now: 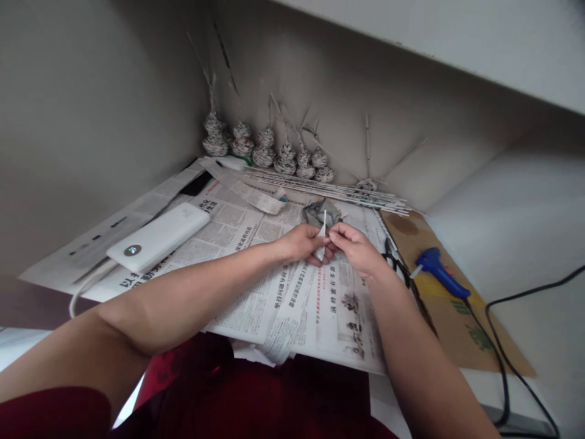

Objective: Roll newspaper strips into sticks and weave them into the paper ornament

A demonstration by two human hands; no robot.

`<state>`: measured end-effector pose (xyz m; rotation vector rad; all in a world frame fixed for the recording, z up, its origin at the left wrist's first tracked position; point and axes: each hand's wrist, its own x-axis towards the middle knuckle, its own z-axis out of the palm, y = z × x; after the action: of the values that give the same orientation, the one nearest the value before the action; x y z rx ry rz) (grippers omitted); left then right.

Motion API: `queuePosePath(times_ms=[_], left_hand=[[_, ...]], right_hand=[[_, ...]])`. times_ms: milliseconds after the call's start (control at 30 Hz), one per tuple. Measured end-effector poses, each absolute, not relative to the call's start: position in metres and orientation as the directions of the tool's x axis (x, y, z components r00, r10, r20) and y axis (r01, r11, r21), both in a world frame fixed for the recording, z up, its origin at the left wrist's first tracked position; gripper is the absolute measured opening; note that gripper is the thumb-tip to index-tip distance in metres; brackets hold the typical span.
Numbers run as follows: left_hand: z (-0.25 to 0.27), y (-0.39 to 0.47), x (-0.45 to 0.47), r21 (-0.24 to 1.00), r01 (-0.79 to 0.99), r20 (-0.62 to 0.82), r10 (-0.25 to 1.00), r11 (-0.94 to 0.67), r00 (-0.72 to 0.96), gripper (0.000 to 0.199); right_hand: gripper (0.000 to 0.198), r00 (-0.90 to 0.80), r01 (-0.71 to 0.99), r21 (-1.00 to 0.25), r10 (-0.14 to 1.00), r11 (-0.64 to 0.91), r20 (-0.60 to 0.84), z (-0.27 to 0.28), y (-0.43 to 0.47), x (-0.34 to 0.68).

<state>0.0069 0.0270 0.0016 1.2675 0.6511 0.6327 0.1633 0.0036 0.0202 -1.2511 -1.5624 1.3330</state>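
Over the newspaper-covered table, my left hand is closed on a narrow, pale strip of paper that looks partly rolled, its thin end pointing up and away from me. The fingertips of my right hand pinch the same paper from the other side, so both hands nearly meet. Fingers hide much of the strip. Just beyond them lies a crumpled grey cloth or bag. Printed newspaper sheets spread beneath both forearms.
Thin rolled paper sticks lie across the back, before several woven paper gourds along the wall. A white power bank with a cable is left. On the right are scissors, a blue glue gun and cardboard. A slanted surface hangs overhead.
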Motion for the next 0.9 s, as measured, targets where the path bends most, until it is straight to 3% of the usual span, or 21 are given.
queuePosePath(times_ms=[100, 233, 300, 367, 467, 533, 600, 667, 700, 733, 800, 833, 900], left_hand=[[0.005, 0.026, 0.007, 0.969, -0.081, -0.121, 0.738, 0.232, 0.663, 0.023], [0.011, 0.024, 0.005, 0.958, -0.083, -0.151, 0.731, 0.274, 0.665, 0.022], [0.013, 0.023, 0.004, 0.952, -0.079, -0.174, 0.732, 0.297, 0.659, 0.021], [0.014, 0.022, 0.004, 0.948, -0.076, -0.189, 0.735, 0.310, 0.651, 0.020], [0.013, 0.024, 0.004, 0.949, -0.073, -0.190, 0.741, 0.307, 0.644, 0.020], [0.011, 0.026, 0.004, 0.951, -0.070, -0.189, 0.748, 0.300, 0.637, 0.020], [0.009, 0.028, 0.003, 0.952, -0.069, -0.189, 0.750, 0.299, 0.634, 0.019], [0.008, 0.029, 0.003, 0.952, -0.069, -0.189, 0.748, 0.299, 0.636, 0.019], [0.008, 0.029, 0.003, 0.953, -0.068, -0.186, 0.745, 0.296, 0.641, 0.019], [0.007, 0.029, 0.003, 0.955, -0.065, -0.181, 0.740, 0.290, 0.648, 0.020], [0.008, 0.029, 0.002, 0.962, -0.056, -0.167, 0.736, 0.268, 0.657, 0.020], [0.008, 0.029, 0.002, 0.966, -0.050, -0.160, 0.734, 0.255, 0.659, 0.019], [0.007, 0.029, 0.003, 0.972, -0.041, -0.150, 0.740, 0.233, 0.655, 0.019]], right_hand=[[0.023, -0.175, 0.231, -0.973, 0.983, -0.009, -0.050, 0.017, 0.009, 0.170], [0.025, 0.004, 0.420, -0.907, 0.999, 0.044, 0.051, 0.012, 0.019, 0.184], [0.029, 0.033, 0.492, -0.869, 0.997, 0.051, 0.077, 0.014, 0.021, 0.188], [0.030, 0.027, 0.457, -0.888, 0.997, 0.049, 0.069, 0.021, 0.018, 0.190], [0.026, -0.095, 0.213, -0.975, 0.995, 0.061, 0.041, 0.042, 0.003, 0.190], [0.024, -0.268, 0.108, -0.990, 0.962, 0.093, 0.061, 0.059, -0.010, 0.191], [0.032, -0.580, 0.136, -0.987, 0.814, 0.081, -0.013, 0.072, -0.020, 0.192], [0.048, -0.746, 0.218, -0.974, 0.653, 0.052, -0.132, 0.076, -0.024, 0.194], [0.049, -0.732, 0.260, -0.964, 0.662, 0.055, -0.159, 0.075, -0.023, 0.194], [0.045, -0.654, 0.299, -0.952, 0.741, 0.069, -0.152, 0.072, -0.021, 0.194], [0.033, -0.347, 0.391, -0.914, 0.937, 0.109, -0.037, 0.062, -0.012, 0.192], [0.030, -0.208, 0.437, -0.892, 0.978, 0.114, 0.023, 0.056, -0.008, 0.189], [0.026, -0.094, 0.485, -0.866, 0.992, 0.119, 0.083, 0.046, -0.001, 0.184]])
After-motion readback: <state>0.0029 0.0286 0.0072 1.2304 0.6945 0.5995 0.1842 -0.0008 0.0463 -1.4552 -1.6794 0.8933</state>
